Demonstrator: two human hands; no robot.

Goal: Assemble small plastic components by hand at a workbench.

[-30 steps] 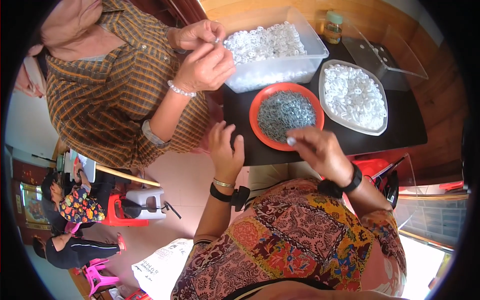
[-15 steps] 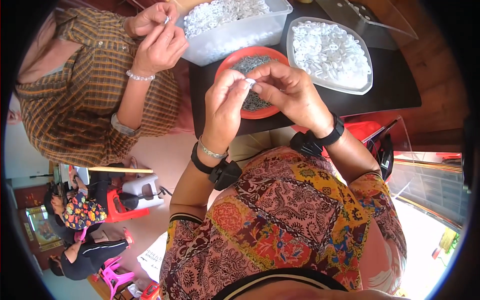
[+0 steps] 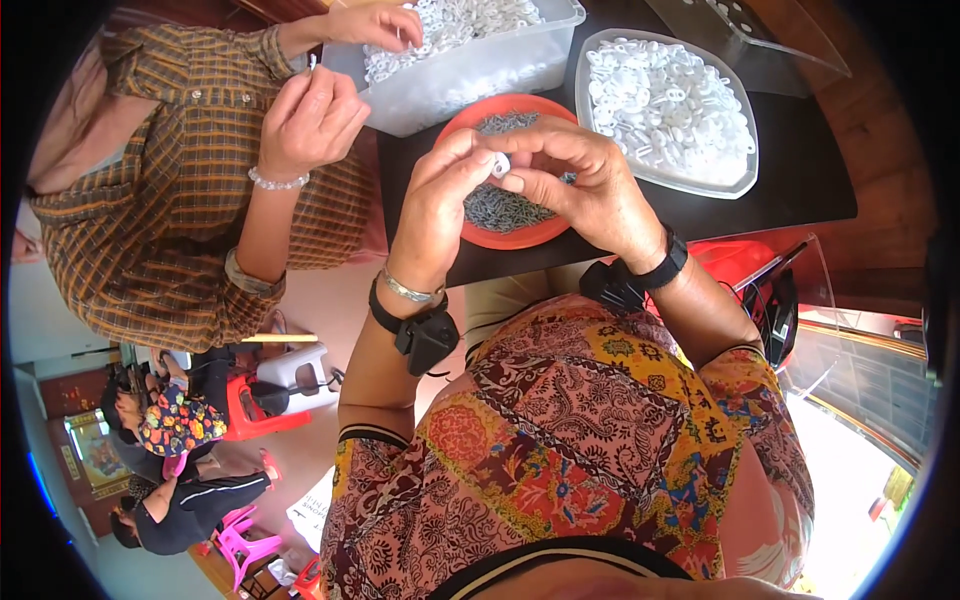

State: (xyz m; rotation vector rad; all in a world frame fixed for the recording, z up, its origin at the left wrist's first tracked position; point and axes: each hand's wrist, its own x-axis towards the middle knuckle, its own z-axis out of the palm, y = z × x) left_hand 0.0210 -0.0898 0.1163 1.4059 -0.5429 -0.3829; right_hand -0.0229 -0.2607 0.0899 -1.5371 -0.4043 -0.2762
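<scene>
Over the orange-red bowl (image 3: 540,238), my two hands meet at one small white plastic cable clip (image 3: 500,166). My left hand (image 3: 432,205) pinches the clip between thumb and fingers, its round hole facing up. From the other side, my right hand (image 3: 592,188) has its thumb and curled forefinger closed at the clip's edge. Whether a nail sits between those fingers is too small to tell. Many grey nails (image 3: 503,211) lie in the bowl beneath. Right of it, a clear tray (image 3: 738,190) holds a heap of white clips (image 3: 668,105).
A clear plastic bin (image 3: 470,95) of white pieces stands at the back of the dark table (image 3: 800,165). On my left a co-worker's hand (image 3: 315,125) pinches a small white piece; their other hand (image 3: 380,25) is over the bin. Red and pink stools (image 3: 240,545) stand behind.
My hands have turned the clip, so its hole now shows. The co-worker's hands have parted, one reaching to the bin. The view has shifted slightly.
</scene>
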